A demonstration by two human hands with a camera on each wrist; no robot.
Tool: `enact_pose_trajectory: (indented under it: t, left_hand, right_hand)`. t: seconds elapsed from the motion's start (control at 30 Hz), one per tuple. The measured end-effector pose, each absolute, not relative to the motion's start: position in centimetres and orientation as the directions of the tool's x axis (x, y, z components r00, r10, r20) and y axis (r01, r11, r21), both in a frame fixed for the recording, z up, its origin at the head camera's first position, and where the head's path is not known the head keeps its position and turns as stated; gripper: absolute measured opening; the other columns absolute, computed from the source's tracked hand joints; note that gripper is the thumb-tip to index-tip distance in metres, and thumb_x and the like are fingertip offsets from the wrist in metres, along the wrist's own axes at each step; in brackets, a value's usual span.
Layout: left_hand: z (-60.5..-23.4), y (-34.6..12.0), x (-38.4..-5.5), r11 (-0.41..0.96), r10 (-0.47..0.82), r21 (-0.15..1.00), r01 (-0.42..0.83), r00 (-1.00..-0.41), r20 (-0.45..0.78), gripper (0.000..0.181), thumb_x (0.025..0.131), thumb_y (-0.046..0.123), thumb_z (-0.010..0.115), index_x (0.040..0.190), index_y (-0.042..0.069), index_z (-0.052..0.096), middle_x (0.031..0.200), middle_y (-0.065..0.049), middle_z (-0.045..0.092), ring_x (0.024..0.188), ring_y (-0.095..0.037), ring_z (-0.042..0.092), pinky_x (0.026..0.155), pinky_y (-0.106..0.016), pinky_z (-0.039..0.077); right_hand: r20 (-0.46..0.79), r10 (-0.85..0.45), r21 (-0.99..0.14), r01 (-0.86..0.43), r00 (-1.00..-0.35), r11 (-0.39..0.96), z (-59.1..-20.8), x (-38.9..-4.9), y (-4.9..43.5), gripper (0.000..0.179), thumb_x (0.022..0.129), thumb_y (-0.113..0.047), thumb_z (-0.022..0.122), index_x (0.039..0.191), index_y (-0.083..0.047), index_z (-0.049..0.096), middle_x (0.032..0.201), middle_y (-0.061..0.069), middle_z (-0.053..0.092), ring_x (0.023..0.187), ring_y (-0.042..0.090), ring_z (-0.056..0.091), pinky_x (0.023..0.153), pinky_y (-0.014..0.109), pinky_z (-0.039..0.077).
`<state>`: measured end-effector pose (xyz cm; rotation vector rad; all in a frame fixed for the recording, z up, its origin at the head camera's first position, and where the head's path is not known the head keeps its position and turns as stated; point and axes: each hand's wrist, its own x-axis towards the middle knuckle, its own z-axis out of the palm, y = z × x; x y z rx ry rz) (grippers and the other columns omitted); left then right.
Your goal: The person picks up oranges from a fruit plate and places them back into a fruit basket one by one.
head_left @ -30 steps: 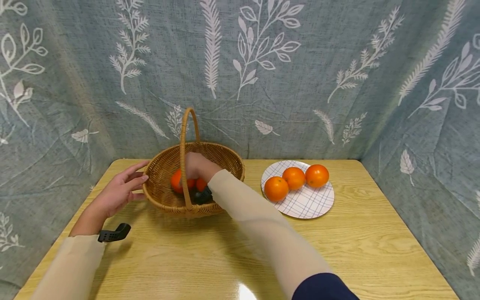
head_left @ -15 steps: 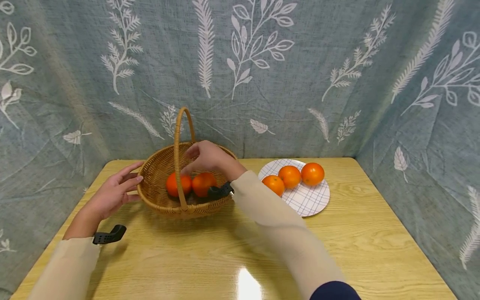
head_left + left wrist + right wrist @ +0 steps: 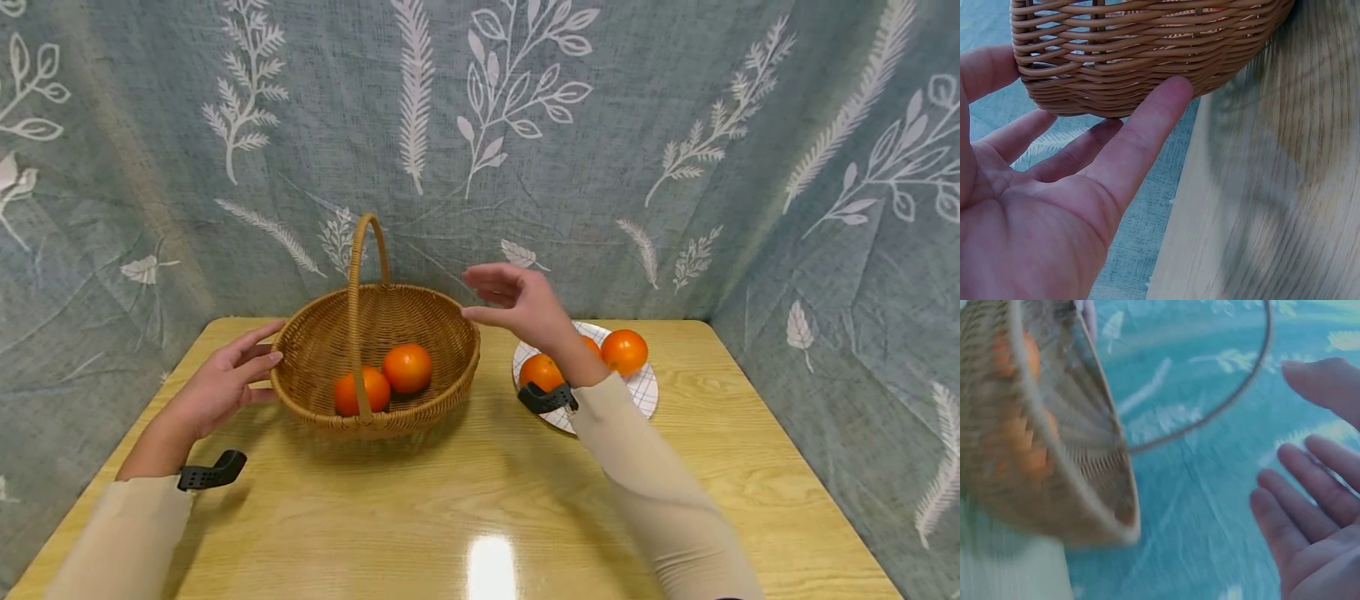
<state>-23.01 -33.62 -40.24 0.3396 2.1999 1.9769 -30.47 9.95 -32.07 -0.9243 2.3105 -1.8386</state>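
Observation:
A brown wicker basket (image 3: 442, 396) with a tall arched handle stands at the back left of the table. Inside it lie two oranges, a front one (image 3: 347, 393) partly behind the handle and another (image 3: 407, 367) beside it. My left hand (image 3: 225, 379) touches the basket's left side with spread, fairly straight fingers; in the left wrist view the fingertips (image 3: 1175, 90) rest against the weave. My right hand (image 3: 521, 304) is in the air between basket and plate, holding nothing, thumb apart from the fingers. In the right wrist view that hand (image 3: 1316, 519) shows an empty palm.
A white checked plate (image 3: 643, 392) stands right of the basket, partly behind my right forearm. On it are three oranges, including a right one (image 3: 624, 352) and a left one (image 3: 542, 372). A grey-blue leaf-patterned cloth (image 3: 450, 242) hangs behind the wooden table (image 3: 390, 517).
My right hand has come up out of the basket and moved right towards the plate. The two oranges in the basket have shifted slightly. My left hand stays at the basket's side.

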Motion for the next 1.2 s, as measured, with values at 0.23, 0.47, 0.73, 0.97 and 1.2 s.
enact_pose_trajectory:
  t: [0.23,0.47,0.73,0.97,1.2]
  left_hand:
    - [-40.0,-33.6,-22.9,0.086,0.272,0.995,0.059,-0.962,0.033,0.066,0.110,0.020,0.049,0.167,0.015,0.015,0.132,0.008,0.051,0.107,-0.007,0.069,0.081,-0.030,0.063]
    - [-39.9,-33.8,-22.7,0.079,0.265,0.996,0.049,-0.964,0.026,0.067,0.110,0.019,0.049,0.167,0.015,0.013,0.131,0.010,0.053,0.106,-0.007,0.069,0.080,-0.029,0.063]
    - [-39.9,-33.7,-22.7,0.091,0.261,0.995,0.045,-0.965,0.020,0.067,0.110,0.021,0.050,0.167,0.016,0.014,0.132,0.009,0.052,0.107,-0.006,0.069,0.081,-0.030,0.063]
    - [-40.0,-33.8,-22.6,0.127,0.253,0.991,0.045,-0.967,0.012,0.068,0.110,0.023,0.050,0.167,0.015,0.013,0.133,0.007,0.049,0.107,-0.005,0.068,0.081,-0.029,0.063]
    - [-40.1,-33.7,-22.6,0.137,0.259,0.989,0.050,-0.966,0.013,0.069,0.110,0.025,0.050,0.167,0.015,0.013,0.134,0.005,0.049,0.107,-0.006,0.069,0.082,-0.029,0.062]
  right_hand:
    - [0.411,-0.303,-0.886,-0.455,-0.860,0.089,-33.7,-29.9,16.8,0.049,0.086,-0.007,0.084,0.132,-0.002,0.067,0.134,0.010,0.068,0.124,0.017,0.065,0.109,0.032,0.051]
    - [0.415,-0.182,-0.901,-0.431,-0.891,0.053,-36.3,-30.4,23.4,0.048,0.088,-0.002,0.080,0.134,0.003,0.064,0.133,0.005,0.069,0.122,0.009,0.065,0.104,0.022,0.052]
    - [0.429,-0.101,-0.894,-0.438,-0.898,0.098,-39.9,-31.4,29.0,0.053,0.089,0.000,0.078,0.138,0.006,0.059,0.140,0.009,0.065,0.134,0.012,0.056,0.118,0.027,0.040]
    - [0.276,-0.104,-0.918,-0.294,-0.955,0.264,-41.9,-32.1,31.5,0.071,0.091,-0.008,0.079,0.153,-0.005,0.046,0.162,0.011,0.040,0.155,0.024,0.028,0.128,0.050,0.022]
    - [0.103,-0.170,-0.930,-0.155,-0.980,0.334,-43.5,-32.7,32.3,0.089,0.092,-0.011,0.079,0.164,-0.009,0.026,0.171,0.015,0.019,0.159,0.032,0.013,0.127,0.054,0.020]
